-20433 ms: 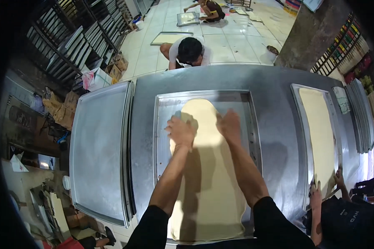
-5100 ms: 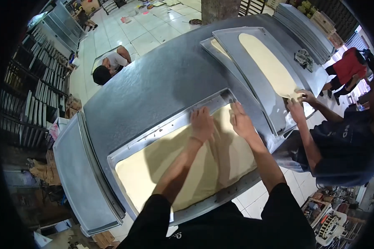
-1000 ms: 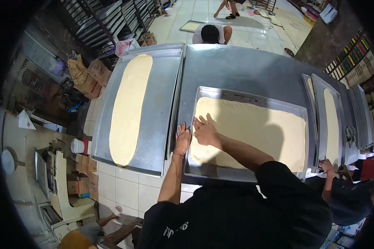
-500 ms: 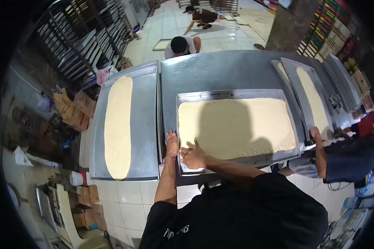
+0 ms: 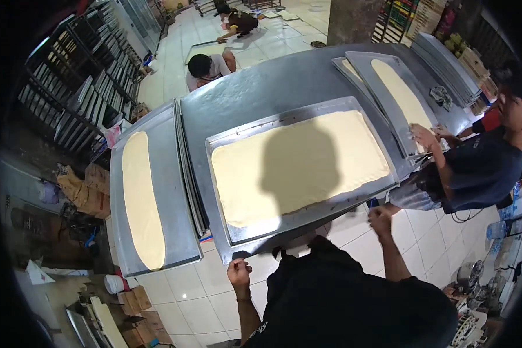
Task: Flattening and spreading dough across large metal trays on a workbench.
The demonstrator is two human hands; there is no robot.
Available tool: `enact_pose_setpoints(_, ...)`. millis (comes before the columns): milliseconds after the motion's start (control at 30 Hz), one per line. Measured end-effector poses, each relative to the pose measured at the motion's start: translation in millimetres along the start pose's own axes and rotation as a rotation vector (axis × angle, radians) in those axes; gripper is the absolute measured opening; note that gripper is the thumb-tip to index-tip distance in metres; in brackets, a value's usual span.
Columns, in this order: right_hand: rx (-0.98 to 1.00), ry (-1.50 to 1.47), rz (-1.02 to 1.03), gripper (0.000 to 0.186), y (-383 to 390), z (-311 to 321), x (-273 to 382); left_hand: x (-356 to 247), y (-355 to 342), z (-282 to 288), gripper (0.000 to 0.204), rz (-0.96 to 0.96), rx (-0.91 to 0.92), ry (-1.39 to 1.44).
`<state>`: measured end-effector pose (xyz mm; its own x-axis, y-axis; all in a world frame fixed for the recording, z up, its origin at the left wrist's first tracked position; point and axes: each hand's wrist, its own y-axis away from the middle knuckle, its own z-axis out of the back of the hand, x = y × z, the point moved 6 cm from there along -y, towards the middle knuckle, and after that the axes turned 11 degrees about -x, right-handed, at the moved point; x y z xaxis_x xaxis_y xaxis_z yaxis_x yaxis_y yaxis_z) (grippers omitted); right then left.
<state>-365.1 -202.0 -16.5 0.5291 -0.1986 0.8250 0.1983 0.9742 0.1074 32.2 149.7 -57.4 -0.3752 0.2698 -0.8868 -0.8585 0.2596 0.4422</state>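
A wide sheet of pale dough (image 5: 238, 191) fills most of a shallow metal tray (image 5: 232, 136) on the table in front of me. A head-shaped shadow falls across the dough. My left hand (image 5: 238, 272) hangs just off the table's near left corner, fingers curled in, with nothing visible in them. Beyond the tray's near right corner, clear of the dough, my right hand (image 5: 380, 221) is held in a loose fist, also with nothing visible in it. Neither hand touches the tray.
On the left, a long dough strip (image 5: 144, 203) lies on stacked trays (image 5: 180, 229). To the right, a co-worker (image 5: 481, 168) handles another tray (image 5: 397, 113) with a dough strip. Two people crouch on the floor beyond the metal table (image 5: 226, 95). Tray racks (image 5: 69, 87) stand far left.
Both hands have left the dough's near left corner. The left came back to the table corner and the right swung out to the right; their fingers curled. The view has turned.
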Motion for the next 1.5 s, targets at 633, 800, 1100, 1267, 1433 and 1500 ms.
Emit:
enact_pose_setpoints(633,0.167,0.339,0.739,0.022,-148,60,-115,-50,14,-83,0.032,-0.027,-0.513,0.026)
enact_pose_setpoints(800,0.172,-0.151,0.681,0.022,-80,73,-70,-173,87,-88,0.016,-0.050,-0.397,0.576)
enact_pose_setpoints(1100,1.114,-1.195,-0.406,0.069,48,-6,-23,-315,167,83,0.021,-0.682,-0.313,0.428)
enact_pose_setpoints(1267,1.063,-1.156,-0.495,0.055,172,-85,133,-281,176,250,0.015,-0.750,-0.473,0.839)
enact_pose_setpoints(1433,1.517,-1.176,-0.121,0.062,229,-160,216,-199,183,380,0.014,-0.589,-0.655,0.968)
enact_pose_setpoints(1500,1.459,-0.975,-0.436,0.037,290,-190,239,-130,169,430,0.016,-0.420,-0.655,1.072)
